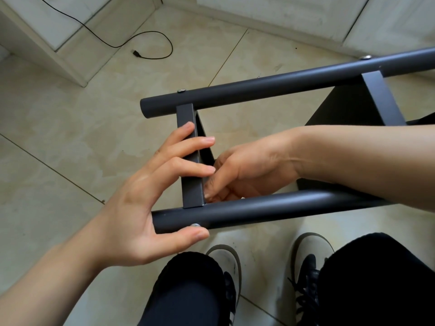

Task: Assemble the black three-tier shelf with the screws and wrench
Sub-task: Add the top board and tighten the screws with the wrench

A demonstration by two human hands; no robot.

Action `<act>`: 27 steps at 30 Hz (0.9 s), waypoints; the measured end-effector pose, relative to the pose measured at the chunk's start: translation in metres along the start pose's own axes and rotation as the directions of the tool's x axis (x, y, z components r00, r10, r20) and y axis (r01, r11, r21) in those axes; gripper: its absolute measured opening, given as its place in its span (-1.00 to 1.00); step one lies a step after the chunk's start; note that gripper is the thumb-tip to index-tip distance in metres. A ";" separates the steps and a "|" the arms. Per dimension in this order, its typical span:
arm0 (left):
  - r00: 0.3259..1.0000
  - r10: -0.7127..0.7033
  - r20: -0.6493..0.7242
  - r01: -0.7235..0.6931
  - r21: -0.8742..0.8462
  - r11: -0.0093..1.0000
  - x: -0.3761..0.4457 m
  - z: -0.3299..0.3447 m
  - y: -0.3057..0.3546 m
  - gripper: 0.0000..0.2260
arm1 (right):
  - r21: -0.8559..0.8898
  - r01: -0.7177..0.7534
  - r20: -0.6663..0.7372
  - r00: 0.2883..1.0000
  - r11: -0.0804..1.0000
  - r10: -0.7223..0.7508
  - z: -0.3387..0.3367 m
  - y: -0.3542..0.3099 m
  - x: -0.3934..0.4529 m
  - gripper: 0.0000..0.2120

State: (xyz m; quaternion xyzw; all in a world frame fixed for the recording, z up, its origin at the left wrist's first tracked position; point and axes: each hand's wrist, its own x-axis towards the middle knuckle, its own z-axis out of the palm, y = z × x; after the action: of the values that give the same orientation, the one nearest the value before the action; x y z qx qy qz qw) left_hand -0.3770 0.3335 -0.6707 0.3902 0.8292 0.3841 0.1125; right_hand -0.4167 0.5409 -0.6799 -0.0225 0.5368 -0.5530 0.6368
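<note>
The black shelf frame lies on its side over the tiled floor. Its near round tube (270,208) and far round tube (270,88) are joined by a flat crossbar (191,184) at the left end and a second crossbar (383,100) further right. A silver screw head (195,224) sits in the near tube below the left crossbar. My left hand (150,198) holds this corner: fingers lie across the crossbar, thumb under the tube beside the screw. My right hand (237,175) reaches inside the frame, fingertips curled at the joint; what they hold is hidden. No wrench shows.
Two more screw heads (181,90) (365,57) sit in the far tube. A black shelf panel (348,107) hangs within the frame. A black cable with a plug (150,45) lies on the floor at the back. My shoes (226,262) and dark trousers are at the bottom.
</note>
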 end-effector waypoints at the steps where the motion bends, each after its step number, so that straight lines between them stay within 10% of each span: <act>1: 1.000 -0.001 -0.002 0.001 0.004 1.000 0.000 0.000 0.000 -0.54 | -0.013 0.016 -0.016 1.000 1.000 -0.016 0.000 0.000 0.000 -0.85; 11: 0.993 -0.078 -0.091 0.075 -0.031 0.997 -0.007 0.003 0.010 -0.55 | -0.288 0.103 -0.231 0.957 0.952 -0.174 0.019 -0.004 -0.044 -0.80; 17: 0.953 -0.223 -0.206 0.173 -0.236 0.956 -0.020 0.017 0.018 -0.51 | -0.769 -0.143 -0.428 0.840 0.623 -0.335 0.058 -0.001 -0.075 -0.77; 27: 0.698 -0.644 -0.312 0.118 -0.838 0.533 -0.029 0.070 0.031 -0.28 | -0.790 -0.328 -0.588 0.645 0.518 -0.488 0.082 0.029 -0.063 -0.77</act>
State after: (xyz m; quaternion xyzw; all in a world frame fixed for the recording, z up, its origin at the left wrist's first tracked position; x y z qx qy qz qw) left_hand -0.3061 0.3634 -0.6995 -0.0407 0.6419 0.7605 0.0889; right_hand -0.3273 0.5516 -0.6215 -0.1248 0.9453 -0.2035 0.2223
